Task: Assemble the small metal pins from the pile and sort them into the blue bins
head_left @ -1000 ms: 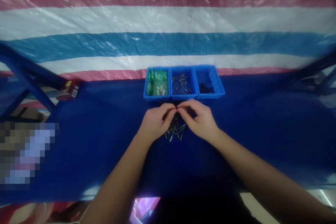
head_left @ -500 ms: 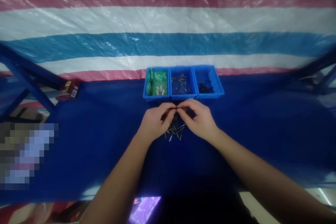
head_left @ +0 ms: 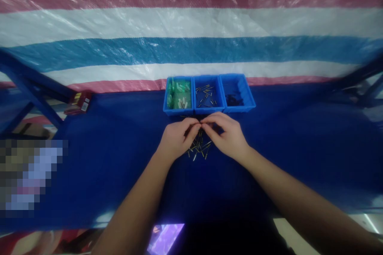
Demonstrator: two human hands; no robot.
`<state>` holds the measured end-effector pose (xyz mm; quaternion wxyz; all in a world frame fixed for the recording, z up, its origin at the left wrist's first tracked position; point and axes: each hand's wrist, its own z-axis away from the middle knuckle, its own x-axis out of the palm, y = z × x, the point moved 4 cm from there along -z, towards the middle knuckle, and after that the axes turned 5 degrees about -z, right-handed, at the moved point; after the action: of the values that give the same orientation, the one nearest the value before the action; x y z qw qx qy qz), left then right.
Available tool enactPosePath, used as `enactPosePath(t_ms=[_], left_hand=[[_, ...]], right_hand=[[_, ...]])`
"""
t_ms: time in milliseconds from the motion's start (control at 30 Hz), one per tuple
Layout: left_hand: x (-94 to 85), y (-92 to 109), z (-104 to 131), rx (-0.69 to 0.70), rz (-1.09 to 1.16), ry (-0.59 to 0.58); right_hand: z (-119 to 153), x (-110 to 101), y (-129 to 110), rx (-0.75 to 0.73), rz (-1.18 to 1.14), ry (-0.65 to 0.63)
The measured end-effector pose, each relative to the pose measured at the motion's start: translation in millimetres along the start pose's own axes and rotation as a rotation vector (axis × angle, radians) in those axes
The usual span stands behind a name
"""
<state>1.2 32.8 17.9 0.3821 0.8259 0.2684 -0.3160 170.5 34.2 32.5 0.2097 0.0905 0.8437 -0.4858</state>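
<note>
My left hand (head_left: 179, 135) and my right hand (head_left: 224, 132) meet fingertip to fingertip just in front of the blue bins. Both are closed in a pinch; whatever sits between the fingertips is too small and hidden to name. Below them on the dark blue table lies a loose pile of thin metal pin-like pieces (head_left: 198, 149), brassy and silvery, partly covered by the hands. Similar thin pieces (head_left: 206, 95) lie scattered in the middle blue bin (head_left: 222, 93).
The left blue bin (head_left: 164, 103) holds small pale pieces on green plastic. Small dark parts (head_left: 234, 100) lie in the right bin (head_left: 247, 95). A dark red box (head_left: 78, 102) stands at the table's left, by a blue frame leg. Striped sheeting (head_left: 191, 24) hangs behind.
Both hands stay almost in place, still pinched together, with only a slight shift of the fingertips. The bins and the pile look the same.
</note>
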Motion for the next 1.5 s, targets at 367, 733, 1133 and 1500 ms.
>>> enactPosePath(t_ms=[367, 733, 1133, 1500], left_hand=[[1.0, -2, 1, -0.033, -0.024, -0.010], [-1.0, 4, 0, 0.022, 0.056, 0.061], [1.6, 1, 0, -0.013, 0.023, 0.020], [0.5, 0, 1, -0.057, 0.046, 0.002]], right_hand=[[1, 1, 1, -0.035, 0.004, 0.004], [0, -1, -1, 0.041, -0.052, 0.101], [3, 5, 9, 0.244, -0.307, 0.125], [1, -1, 5, 0.153, -0.111, 0.079]])
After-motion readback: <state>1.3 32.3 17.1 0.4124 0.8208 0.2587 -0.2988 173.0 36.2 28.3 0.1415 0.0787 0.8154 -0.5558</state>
